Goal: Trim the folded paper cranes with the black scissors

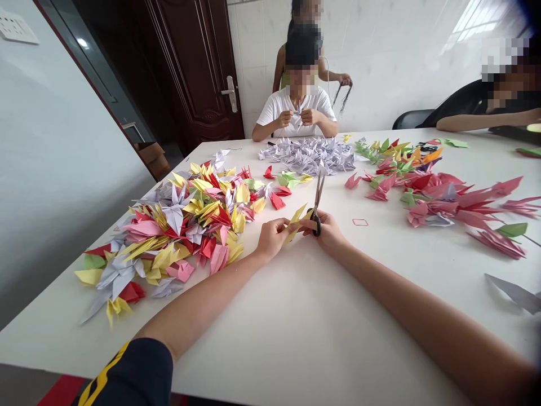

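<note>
Over the middle of the white table, my left hand pinches a folded yellow paper crane. My right hand is closed around the black handles of a pair of scissors, whose blades point up and away from me. Its fingertips also meet the yellow paper near my left hand. To the left of my hands lies a large heap of folded paper cranes in yellow, red, pink, pale grey and green.
Beyond my hands is a pile of pale grey paper cranes; pink, green and orange ones spread to the right. A person in white sits opposite, folding paper; another stands behind holding dark strings. A third sits far right.
</note>
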Demonstrator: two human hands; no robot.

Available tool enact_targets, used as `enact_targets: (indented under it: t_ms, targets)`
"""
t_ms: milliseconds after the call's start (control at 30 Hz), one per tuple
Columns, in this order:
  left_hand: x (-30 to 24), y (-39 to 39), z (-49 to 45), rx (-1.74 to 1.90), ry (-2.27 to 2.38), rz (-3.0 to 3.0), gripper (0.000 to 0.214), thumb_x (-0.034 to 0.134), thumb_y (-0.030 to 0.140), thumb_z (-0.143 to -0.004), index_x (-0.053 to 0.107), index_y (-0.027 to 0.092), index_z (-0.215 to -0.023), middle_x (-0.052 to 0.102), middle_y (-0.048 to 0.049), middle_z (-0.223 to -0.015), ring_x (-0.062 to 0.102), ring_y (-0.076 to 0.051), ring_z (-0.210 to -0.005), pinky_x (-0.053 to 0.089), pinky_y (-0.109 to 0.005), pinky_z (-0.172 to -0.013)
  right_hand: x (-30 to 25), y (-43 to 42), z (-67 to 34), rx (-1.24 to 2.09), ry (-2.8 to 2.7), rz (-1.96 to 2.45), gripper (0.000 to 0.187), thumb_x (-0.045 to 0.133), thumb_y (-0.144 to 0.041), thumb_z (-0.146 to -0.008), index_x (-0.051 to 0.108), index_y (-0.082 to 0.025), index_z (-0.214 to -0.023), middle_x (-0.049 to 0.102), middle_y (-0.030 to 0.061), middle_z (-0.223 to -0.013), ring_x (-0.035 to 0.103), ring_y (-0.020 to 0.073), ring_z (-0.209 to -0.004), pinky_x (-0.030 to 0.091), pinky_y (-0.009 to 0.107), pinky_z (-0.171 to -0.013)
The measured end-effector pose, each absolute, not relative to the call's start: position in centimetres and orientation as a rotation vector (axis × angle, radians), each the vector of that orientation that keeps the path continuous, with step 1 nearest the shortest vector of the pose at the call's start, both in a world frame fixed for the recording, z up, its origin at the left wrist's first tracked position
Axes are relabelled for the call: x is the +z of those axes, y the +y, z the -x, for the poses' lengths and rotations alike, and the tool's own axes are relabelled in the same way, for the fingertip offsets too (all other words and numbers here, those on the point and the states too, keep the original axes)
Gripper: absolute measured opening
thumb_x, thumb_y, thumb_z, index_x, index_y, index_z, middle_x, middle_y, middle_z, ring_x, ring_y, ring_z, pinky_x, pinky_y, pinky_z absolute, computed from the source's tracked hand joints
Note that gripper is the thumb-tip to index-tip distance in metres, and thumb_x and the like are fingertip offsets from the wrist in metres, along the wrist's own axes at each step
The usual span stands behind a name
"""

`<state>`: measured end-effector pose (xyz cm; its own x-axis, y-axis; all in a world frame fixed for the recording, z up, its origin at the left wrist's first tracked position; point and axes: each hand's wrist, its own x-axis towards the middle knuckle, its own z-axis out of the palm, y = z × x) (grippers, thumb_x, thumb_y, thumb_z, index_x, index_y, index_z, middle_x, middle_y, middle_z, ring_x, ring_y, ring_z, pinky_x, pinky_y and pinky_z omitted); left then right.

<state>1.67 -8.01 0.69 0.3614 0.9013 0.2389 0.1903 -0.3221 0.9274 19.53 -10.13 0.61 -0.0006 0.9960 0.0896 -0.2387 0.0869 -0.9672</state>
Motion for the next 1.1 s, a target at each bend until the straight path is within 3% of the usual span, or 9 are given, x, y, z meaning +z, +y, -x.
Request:
enact_targets:
  t_ms: [233, 567, 667, 767, 833, 967, 1100]
  targets:
    - [1.1, -8.0, -1.7, 1.043, 0.929, -1.776, 0.05, 0.059, 0.061, -0.086, 0.059, 0.016, -0.065, 0.046, 0.0025, -0.059, 0.039, -0.01, -0.059, 0.029, -0.024, -0.056, 0.6, -10.2, -19.6, 1.299, -1.089, 0.953, 0.031, 0.088, -0.036, -0.063, 0.068, -0.02, -0.08, 0.071, 0.001, -0.076, 0.069, 0.015, -0.061, 0.049, 0.025, -0.054]
    - [0.9, -7.5, -1.6, 1.024, 0.889, -1.683, 0.051, 0.059, 0.059, -0.086, 0.051, 0.016, -0.059, 0.038, 0.0034, -0.055, 0.034, -0.009, -0.055, 0.025, -0.025, -0.052, 0.9, -10.2, -19.6, 1.292, -1.051, 0.967, 0.037, 0.09, -0.034, -0.057, 0.059, -0.02, -0.072, 0.066, -0.0021, -0.067, 0.07, 0.0164, -0.059, 0.047, 0.024, -0.05]
    - [0.6, -7.4, -1.6, 0.992, 0.892, -1.688, 0.048, 0.06, 0.058, -0.086, 0.059, 0.015, -0.063, 0.047, 0.0022, -0.057, 0.041, -0.01, -0.057, 0.03, -0.024, -0.054, 0.9, -10.2, -19.5, 1.271, -1.057, 0.974, 0.036, 0.089, -0.034, -0.057, 0.059, -0.021, -0.071, 0.064, -0.0027, -0.065, 0.067, 0.0154, -0.057, 0.048, 0.025, -0.05]
    - [0.6, -7.4, -1.7, 1.067, 0.915, -1.64, 0.038, 0.07, 0.053, -0.081, 0.068, 0.017, -0.092, 0.063, -0.0007, -0.076, 0.055, -0.012, -0.066, 0.042, -0.023, -0.061, 1.0, -10.2, -19.3, 1.236, -1.061, 0.995, 0.037, 0.089, -0.035, -0.055, 0.058, -0.021, -0.069, 0.061, -0.004, -0.06, 0.064, 0.0149, -0.052, 0.046, 0.026, -0.048]
    - [0.6, -7.4, -1.8, 1.171, 0.926, -1.597, 0.044, 0.078, 0.045, -0.075, 0.064, 0.02, -0.108, 0.066, -0.0022, -0.086, 0.061, -0.012, -0.071, 0.047, -0.022, -0.065, 1.0, -10.3, -19.2, 1.219, -1.076, 1.011, 0.037, 0.089, -0.035, -0.055, 0.057, -0.021, -0.068, 0.061, -0.0041, -0.058, 0.062, 0.0144, -0.05, 0.045, 0.027, -0.047]
    - [0.4, -7.2, -1.9, 1.179, 0.897, -1.538, 0.031, 0.082, 0.032, -0.071, 0.064, 0.017, -0.092, 0.069, -0.0041, -0.087, 0.067, -0.014, -0.076, 0.052, -0.025, -0.068, 1.1, -10.5, -19.0, 1.205, -1.127, 1.012, 0.033, 0.087, -0.032, -0.057, 0.057, -0.021, -0.068, 0.06, -0.0043, -0.058, 0.061, 0.0136, -0.052, 0.043, 0.026, -0.049]
    - [0.1, -6.9, -1.9, 1.093, 0.893, -1.552, 0.009, 0.071, 0.024, -0.078, 0.071, 0.015, -0.08, 0.072, -0.0057, -0.082, 0.069, -0.017, -0.076, 0.055, -0.03, -0.074, 0.8, -10.3, -19.0, 1.187, -1.132, 1.018, 0.033, 0.086, -0.032, -0.058, 0.058, -0.021, -0.071, 0.063, -0.0032, -0.067, 0.064, 0.0144, -0.059, 0.045, 0.025, -0.052]
